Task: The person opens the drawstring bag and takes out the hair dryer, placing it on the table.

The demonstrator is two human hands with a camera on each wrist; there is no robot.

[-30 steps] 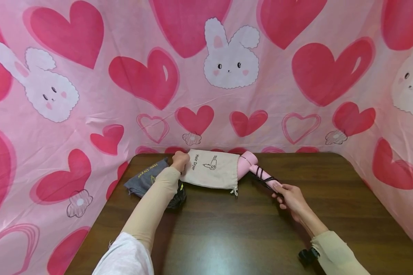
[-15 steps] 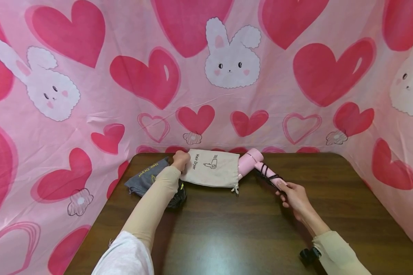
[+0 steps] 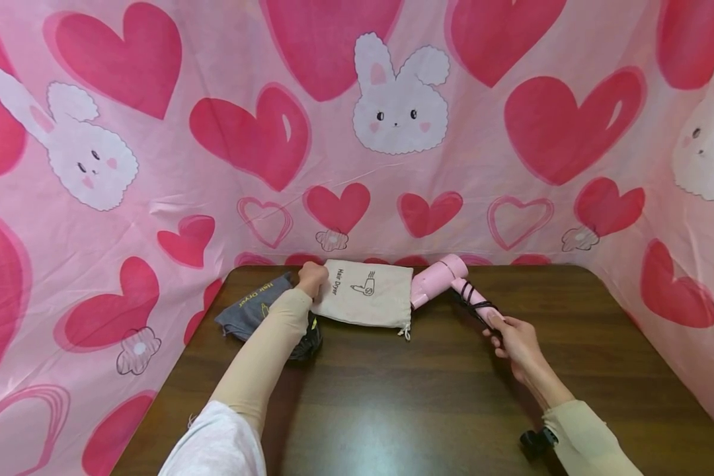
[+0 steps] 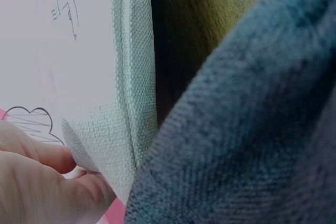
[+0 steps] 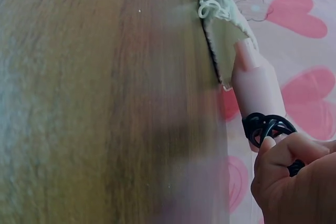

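Note:
At the table's far side, my left hand (image 3: 313, 278) pinches the closed end corner of a cream drawstring bag (image 3: 365, 294) printed "Hair Dryer". In the left wrist view, thumb and finger grip the cloth of that bag (image 4: 126, 77). My right hand (image 3: 514, 340) holds the handle of a pink hair dryer (image 3: 437, 281), whose black cord (image 3: 473, 301) is wound round the handle. The dryer's front end sits at the bag's mouth, overlapped by its edge. Seen from the right wrist, the mouth of the bag (image 5: 226, 45) gapes around the pink nozzle (image 5: 247, 59).
A grey bag (image 3: 252, 307) with yellow "Hair Dryer" lettering lies left of the cream one, partly behind my left forearm. Black cloth or cord (image 3: 306, 344) shows beside it. The brown wooden table (image 3: 393, 396) ends at a pink heart-and-rabbit backdrop (image 3: 470, 172).
My right hand has moved to the right with the hair dryer, and more of its pink barrel shows outside the bag. The left hand and the cream bag have stayed in place.

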